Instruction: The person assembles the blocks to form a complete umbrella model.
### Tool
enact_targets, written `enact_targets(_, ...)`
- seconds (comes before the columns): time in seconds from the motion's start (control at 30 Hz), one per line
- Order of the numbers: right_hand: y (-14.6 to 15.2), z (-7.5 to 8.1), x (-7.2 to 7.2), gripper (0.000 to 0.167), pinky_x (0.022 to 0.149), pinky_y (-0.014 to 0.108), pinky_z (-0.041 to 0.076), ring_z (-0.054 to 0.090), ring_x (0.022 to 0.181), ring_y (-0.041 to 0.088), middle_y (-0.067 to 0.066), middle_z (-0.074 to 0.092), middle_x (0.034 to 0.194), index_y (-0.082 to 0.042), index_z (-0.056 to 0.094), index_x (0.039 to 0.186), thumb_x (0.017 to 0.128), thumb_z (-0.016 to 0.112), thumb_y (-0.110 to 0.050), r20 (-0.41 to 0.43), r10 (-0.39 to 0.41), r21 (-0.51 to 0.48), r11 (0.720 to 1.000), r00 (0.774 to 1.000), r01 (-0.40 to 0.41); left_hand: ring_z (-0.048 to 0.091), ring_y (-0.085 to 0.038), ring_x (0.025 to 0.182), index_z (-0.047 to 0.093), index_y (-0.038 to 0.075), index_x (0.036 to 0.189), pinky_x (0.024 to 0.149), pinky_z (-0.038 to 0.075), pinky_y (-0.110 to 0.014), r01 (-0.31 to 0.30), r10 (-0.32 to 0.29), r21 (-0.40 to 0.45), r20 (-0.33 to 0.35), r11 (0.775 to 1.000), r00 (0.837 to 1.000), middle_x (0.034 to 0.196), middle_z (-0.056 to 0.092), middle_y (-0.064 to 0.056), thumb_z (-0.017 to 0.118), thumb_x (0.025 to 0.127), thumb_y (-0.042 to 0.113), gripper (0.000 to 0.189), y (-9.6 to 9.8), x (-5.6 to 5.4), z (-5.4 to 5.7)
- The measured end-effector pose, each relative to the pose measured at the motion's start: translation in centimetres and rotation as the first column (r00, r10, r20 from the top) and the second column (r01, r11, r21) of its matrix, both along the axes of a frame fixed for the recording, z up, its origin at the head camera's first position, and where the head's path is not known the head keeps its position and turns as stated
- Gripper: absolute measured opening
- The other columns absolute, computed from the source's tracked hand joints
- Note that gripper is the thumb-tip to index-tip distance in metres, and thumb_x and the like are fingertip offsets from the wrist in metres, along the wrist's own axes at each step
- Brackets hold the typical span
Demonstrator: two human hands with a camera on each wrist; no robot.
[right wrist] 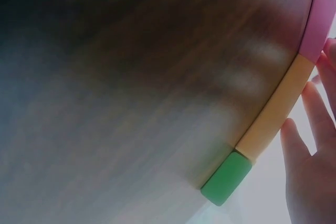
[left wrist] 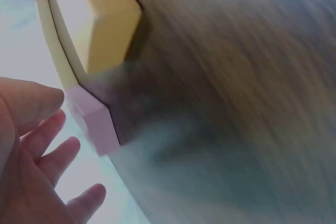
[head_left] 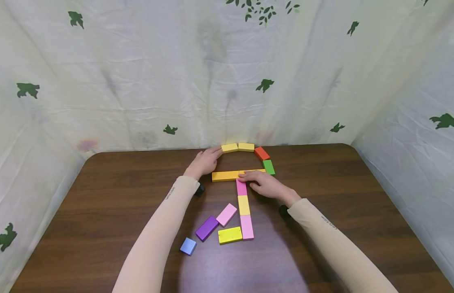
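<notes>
My left hand (head_left: 205, 162) is at the left end of a curved row along the table's back. In the left wrist view, its thumb tip touches a pale pink block (left wrist: 93, 121), with the other fingers spread; the hand covers that block in the head view. Beside it are two yellow blocks (head_left: 229, 148), a red block (head_left: 262, 153) and a green block (head_left: 268, 167). My right hand (head_left: 265, 185) rests its extended fingertips on the junction of two long orange blocks (head_left: 225, 176) and a pink block (head_left: 241, 188). The right wrist view shows the fingers touching the orange block (right wrist: 278, 106).
Below the orange bar run a yellow block (head_left: 243, 205) and another pink block (head_left: 246, 228). Nearer me lie a bright yellow block (head_left: 230, 235), a light pink block (head_left: 227, 215), a purple block (head_left: 207, 228) and a blue block (head_left: 188, 246). A patterned curtain (head_left: 139, 81) borders the dark wooden table (head_left: 113, 195).
</notes>
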State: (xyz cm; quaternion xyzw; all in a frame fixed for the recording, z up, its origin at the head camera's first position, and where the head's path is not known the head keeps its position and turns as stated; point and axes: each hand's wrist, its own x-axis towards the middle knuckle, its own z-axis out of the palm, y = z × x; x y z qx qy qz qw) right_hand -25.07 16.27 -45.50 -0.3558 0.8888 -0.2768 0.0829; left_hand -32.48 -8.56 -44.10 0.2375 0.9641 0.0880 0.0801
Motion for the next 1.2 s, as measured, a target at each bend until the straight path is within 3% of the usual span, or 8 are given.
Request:
enact_targets(0.33,0.1,-0.1,0.0,0.040,0.105,0.044,0.034,0.044,0.130,0.029,0.012,0.055,0.135,-0.003,0.059,0.130,0.091,0.052,0.003,-0.030,0.023,-0.013,1.000,0.999,-0.023,0.031,-0.031,0.137,0.039,0.007,0.147,0.106,0.028,-0.055,-0.009,0.007,0.023,0.048,1.000,0.999,0.151,0.034,-0.010,0.036,0.100,0.007,0.047,-1.1,0.6,0.2)
enact_targets(0.83,-0.1,-0.2,0.0,0.040,0.105,0.044,0.034,0.043,0.130,0.029,0.012,0.054,0.135,-0.004,0.059,0.131,0.092,0.052,0.002,-0.022,0.021,-0.013,1.000,1.000,-0.021,0.028,-0.029,0.138,0.038,0.008,0.147,0.107,0.025,-0.054,-0.021,0.016,0.086,0.056,0.996,0.998,0.153,0.030,-0.008,0.037,0.098,0.006,0.049,-2.2,0.9,-0.1)
enact_targets(1.0,-0.1,-0.2,-0.1,0.040,0.105,0.045,0.034,0.043,0.130,0.029,0.013,0.055,0.134,-0.003,0.060,0.130,0.092,0.052,0.003,-0.035,0.030,-0.015,0.999,0.999,-0.030,0.032,-0.032,0.136,0.041,0.005,0.145,0.104,0.028,-0.057,0.010,-0.014,0.154,0.021,0.988,1.000,0.152,0.032,-0.012,0.040,0.096,0.004,0.049,-3.6,1.8,0.3)
enact_targets(1.2,0.0,-0.3,-0.1,0.040,0.105,0.044,0.034,0.043,0.130,0.029,0.012,0.054,0.135,-0.003,0.060,0.130,0.091,0.053,0.003,-0.040,0.026,-0.011,1.000,0.999,-0.027,0.035,-0.034,0.134,0.042,0.002,0.143,0.103,0.030,-0.058,0.095,-0.090,0.202,-0.037,0.975,0.995,0.149,0.036,-0.015,0.047,0.095,0.002,0.049,-4.9,3.9,1.3)
